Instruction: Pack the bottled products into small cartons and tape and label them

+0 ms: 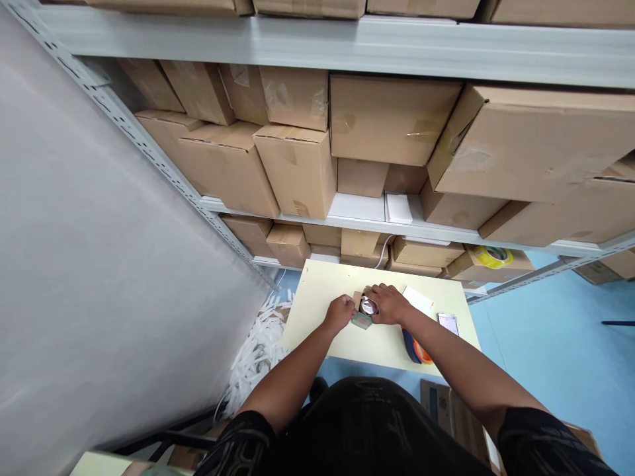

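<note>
A small open box stands near the middle of the pale yellow table point(317, 284), with a green printed flap point(362, 320) folded out toward me and a brown flap on its far left. Something round, shiny and silver point(368, 305) shows inside its opening. My right hand point(387, 304) is wrapped around the box from the right side. Against the box's left edge, my left hand point(340, 312) has its fingers closed in a pinch; what they hold, if anything, is too small to make out.
On the table's right lie white paper point(418, 300), a phone point(448, 323) and an orange-and-blue tape roll or dispenser point(421, 350). Shelves of cardboard boxes point(297, 168) rise behind, one bearing yellow tape point(493, 256). White strips point(258, 350) heap on the floor beside the left wall.
</note>
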`<state>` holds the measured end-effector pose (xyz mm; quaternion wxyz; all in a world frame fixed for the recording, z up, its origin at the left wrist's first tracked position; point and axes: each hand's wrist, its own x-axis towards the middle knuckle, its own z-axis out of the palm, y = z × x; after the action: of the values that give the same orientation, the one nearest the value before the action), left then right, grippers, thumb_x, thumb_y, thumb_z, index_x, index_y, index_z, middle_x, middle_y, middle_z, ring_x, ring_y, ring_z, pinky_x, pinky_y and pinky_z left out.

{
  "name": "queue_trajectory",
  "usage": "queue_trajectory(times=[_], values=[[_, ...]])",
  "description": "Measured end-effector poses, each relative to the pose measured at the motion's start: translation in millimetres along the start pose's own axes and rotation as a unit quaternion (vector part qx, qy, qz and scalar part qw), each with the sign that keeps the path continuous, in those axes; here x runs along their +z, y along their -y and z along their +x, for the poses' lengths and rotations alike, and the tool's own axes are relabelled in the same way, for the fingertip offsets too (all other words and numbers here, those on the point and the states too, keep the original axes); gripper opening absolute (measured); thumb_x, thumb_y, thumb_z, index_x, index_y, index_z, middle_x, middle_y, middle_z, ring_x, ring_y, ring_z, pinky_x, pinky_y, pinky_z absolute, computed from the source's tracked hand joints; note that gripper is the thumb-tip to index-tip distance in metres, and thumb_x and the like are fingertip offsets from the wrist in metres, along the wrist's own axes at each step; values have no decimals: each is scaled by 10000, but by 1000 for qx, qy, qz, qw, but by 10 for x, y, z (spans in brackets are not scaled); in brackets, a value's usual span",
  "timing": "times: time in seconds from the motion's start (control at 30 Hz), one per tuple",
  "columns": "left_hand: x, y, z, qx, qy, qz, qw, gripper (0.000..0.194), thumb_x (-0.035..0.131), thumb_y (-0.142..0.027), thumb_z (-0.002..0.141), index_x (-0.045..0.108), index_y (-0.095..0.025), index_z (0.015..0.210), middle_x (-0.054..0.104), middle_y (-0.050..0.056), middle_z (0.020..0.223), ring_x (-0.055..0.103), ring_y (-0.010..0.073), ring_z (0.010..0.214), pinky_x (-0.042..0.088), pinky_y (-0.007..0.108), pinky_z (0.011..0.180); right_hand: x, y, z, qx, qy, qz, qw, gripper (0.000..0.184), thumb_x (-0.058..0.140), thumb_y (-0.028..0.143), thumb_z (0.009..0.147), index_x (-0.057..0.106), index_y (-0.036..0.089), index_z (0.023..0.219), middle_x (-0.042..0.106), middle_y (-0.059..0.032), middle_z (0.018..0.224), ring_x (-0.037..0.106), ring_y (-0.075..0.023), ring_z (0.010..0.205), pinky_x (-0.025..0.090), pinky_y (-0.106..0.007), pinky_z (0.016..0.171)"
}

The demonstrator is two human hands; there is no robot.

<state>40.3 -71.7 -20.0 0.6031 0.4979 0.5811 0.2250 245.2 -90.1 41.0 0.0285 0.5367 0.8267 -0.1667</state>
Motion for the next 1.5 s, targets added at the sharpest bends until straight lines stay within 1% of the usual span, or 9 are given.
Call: queue_trajectory(times=[0.2,0.37,0.6,0.7,0.9,1.03,1.1,1.33,1.5], values=[[-22,9,-33,5,-4,3,1000,129,571,-197,940,622,-198,821,695,12,713,728,180,718,581,280,669,169,-30,-179,-4,-74,19,997,748,692,402,837,491,175,1521,544,-197,1508,526,-389,1315,414,-535,1085],[-27,46,-120,23,-5,11,1000,105,549,-196,929,637,-201,873,702,12,770,722,175,756,585,281,701,621,-105,-608,183,-265,214,922,495,548,393,954,544,225,1419,642,-136,1340,644,-296,1176,537,-479,1001],[0,197,-292,264,8,137,955,313,589,-260,916,671,-206,1213,649,98,1316,702,182,924,581,371,943,1000,137,-734,74,-226,272,932,535,613,245,895,575,260,1429,530,-119,1519,529,-285,1406,459,-487,1176],[-5,243,-317,300,38,179,936,347,572,-287,938,679,-196,1256,580,136,1415,688,221,1052,547,419,1044,1030,181,-605,81,-246,263,929,536,648,260,893,582,234,1425,502,-151,1528,543,-306,1388,498,-490,1141],[-32,49,-77,243,20,168,955,180,550,-293,956,699,-214,1020,696,92,1173,664,241,1125,516,422,1056,1074,218,-419,117,-275,219,929,296,546,283,995,686,213,1246,602,-154,1351,651,-296,1204,570,-477,1041],[-3,-218,211,98,25,44,994,344,580,-206,916,595,-207,1260,733,89,1188,698,229,1089,530,420,1017,1080,221,-378,131,-284,192,930,279,519,272,1010,697,210,1216,614,-157,1356,668,-301,1169,585,-482,1013],[-5,-304,276,109,43,2,993,462,588,-172,896,540,-191,1355,727,100,1205,704,214,1084,534,402,1011,1064,211,-379,128,-285,187,931,265,523,272,1009,694,216,1203,620,-151,1359,673,-295,1162,581,-474,1018],[-178,-88,2,368,81,194,906,436,762,-205,803,700,-245,1232,697,86,1310,610,260,1279,481,472,1147,1026,223,-407,163,-283,266,907,282,591,300,957,591,236,1232,663,-108,1229,714,-230,936,619,-401,816],[-172,166,-88,433,78,279,854,290,699,-127,842,753,-224,1110,697,98,1322,585,269,1319,493,520,1155,1081,235,-410,186,-292,307,887,361,621,282,893,559,239,1246,687,-72,1124,708,-210,867,613,-382,772]])
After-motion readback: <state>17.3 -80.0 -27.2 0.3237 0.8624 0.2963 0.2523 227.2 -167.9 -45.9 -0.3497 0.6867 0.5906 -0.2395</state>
